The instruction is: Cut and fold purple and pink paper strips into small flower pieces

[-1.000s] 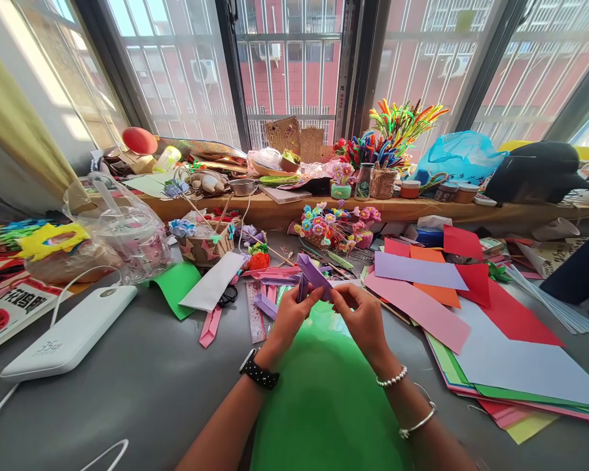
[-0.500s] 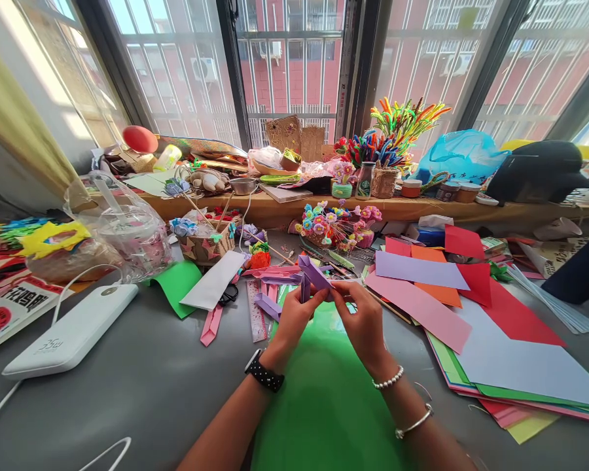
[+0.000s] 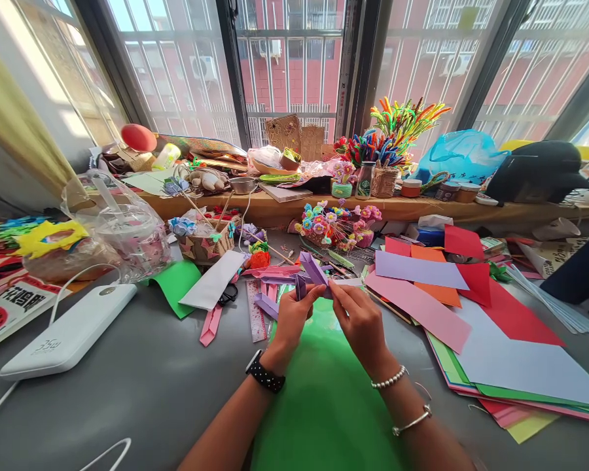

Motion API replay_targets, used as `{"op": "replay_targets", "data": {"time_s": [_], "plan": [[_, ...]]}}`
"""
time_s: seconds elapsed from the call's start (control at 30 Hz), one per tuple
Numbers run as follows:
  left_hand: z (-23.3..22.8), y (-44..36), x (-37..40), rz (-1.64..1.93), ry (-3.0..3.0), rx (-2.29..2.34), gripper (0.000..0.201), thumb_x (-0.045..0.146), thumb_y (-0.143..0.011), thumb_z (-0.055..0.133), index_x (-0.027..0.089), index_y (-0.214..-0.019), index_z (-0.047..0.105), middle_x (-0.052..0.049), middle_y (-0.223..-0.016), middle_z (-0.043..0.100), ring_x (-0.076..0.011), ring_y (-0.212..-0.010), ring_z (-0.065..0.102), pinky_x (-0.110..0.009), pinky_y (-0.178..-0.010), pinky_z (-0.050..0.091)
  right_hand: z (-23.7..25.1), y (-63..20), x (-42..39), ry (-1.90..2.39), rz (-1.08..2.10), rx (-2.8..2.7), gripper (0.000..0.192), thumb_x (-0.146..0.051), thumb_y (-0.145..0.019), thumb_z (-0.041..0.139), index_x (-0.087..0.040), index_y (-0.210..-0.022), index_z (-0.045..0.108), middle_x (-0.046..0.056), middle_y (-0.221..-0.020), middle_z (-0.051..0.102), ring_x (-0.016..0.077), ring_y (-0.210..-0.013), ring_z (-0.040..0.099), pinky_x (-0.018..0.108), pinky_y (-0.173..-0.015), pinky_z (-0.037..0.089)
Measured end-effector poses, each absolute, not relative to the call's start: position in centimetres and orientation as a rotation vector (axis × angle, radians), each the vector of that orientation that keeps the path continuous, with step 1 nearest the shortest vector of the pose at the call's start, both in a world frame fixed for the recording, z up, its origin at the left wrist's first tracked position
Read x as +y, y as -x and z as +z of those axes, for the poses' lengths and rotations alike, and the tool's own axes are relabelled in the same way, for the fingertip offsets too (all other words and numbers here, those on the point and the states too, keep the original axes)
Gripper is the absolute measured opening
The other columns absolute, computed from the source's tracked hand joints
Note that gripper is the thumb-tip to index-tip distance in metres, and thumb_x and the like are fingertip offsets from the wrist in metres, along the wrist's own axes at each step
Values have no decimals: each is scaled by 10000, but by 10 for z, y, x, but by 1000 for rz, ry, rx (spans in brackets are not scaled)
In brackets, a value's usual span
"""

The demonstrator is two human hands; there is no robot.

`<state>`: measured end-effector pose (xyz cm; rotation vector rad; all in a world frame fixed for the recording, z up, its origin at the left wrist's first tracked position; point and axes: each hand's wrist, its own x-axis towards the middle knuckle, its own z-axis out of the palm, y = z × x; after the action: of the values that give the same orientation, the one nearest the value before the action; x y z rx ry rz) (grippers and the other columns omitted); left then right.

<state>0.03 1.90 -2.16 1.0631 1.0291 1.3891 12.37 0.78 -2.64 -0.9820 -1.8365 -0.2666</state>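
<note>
Creased purple paper fold [image 3: 313,269] between hands

A grey table [image 3: 142,386] is carrying a green sheet [image 3: 324,392] near, paper stack [image 3: 510,360] right, white box [image 3: 69,330] left.

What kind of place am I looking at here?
Likely a home craft desk by a window: coloured paper sheets stacked on the right, pipe-cleaner flowers on the sill, and both hands, left hand and right hand, folding a purple paper piece.
</note>
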Motion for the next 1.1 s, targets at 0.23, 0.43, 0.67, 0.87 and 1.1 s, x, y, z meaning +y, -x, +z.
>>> {"op": "replay_targets", "data": {"time_s": [0.23,0.43,0.67,0.87,1.1], "plan": [[-21,3,21,1360,-1038,1038,349,440,-551,691,120,-660,605,114,-410,202,-18,-362,153,-196,-379,108,-25,-122,7,937,-155,-1896,321,-111,-820,409,-170,-1085,580,87,-887,647,195,-824,577,339,-730,489],[-18,6,20,1268,-1120,1076,372,458,-567,671,114,-702,625,104,-401,259,-27,-367,186,-196,-377,118,-20,-122,8,1000,386,-1602,197,-226,-795,488,-188,-932,624,66,-853,632,168,-762,594,287,-632,518],[-18,1,16,1088,-1369,1091,349,459,-595,645,112,-626,658,59,-420,385,-39,-394,227,-205,-382,153,-19,-125,12,1096,716,-1380,195,-323,-746,554,-145,-772,632,58,-757,641,177,-703,600,282,-598,506],[-19,8,19,1255,-1319,1122,328,445,-623,634,140,-739,675,57,-481,449,-34,-387,243,-201,-382,175,-16,-126,11,1124,720,-1403,184,-312,-740,557,-146,-743,637,46,-692,656,161,-605,596,253,-531,481],[-21,9,21,1331,-1249,1151,274,393,-603,662,137,-700,668,91,-387,332,-36,-365,249,-190,-380,200,-18,-125,12,1177,624,-1553,168,-269,-750,552,-132,-758,648,63,-710,667,161,-605,596,248,-524,478]]}}
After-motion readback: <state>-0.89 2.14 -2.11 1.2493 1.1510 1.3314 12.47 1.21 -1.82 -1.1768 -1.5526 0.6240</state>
